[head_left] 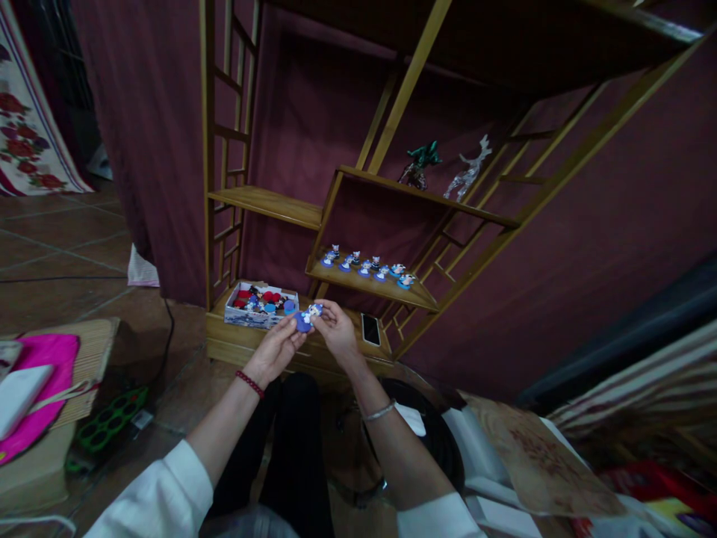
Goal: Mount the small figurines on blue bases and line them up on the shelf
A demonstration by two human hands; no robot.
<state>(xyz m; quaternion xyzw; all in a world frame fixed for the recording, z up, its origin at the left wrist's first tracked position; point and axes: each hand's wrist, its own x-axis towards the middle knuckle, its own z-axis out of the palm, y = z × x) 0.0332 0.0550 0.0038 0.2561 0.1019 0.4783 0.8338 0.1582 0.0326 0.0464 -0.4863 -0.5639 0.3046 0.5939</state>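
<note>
Between my two hands is a small figurine (309,317) in white and purple on a round purple base. My left hand (275,350) grips the base side, and my right hand (337,333) pinches the figure from the other side. Just behind my left hand, a patterned box (246,317) holds several figurines in red, blue and black. On the small shelf (358,282) above, several similar figurines (365,267) stand in rows on purple and blue bases.
A phone (370,329) lies on the cabinet's lower board, right of my hands. Higher up stand a green figure (424,157) and a clear deer ornament (469,170). A round black stool (442,448) is beside my right forearm. At left, a pink cloth (56,366) lies on a mat.
</note>
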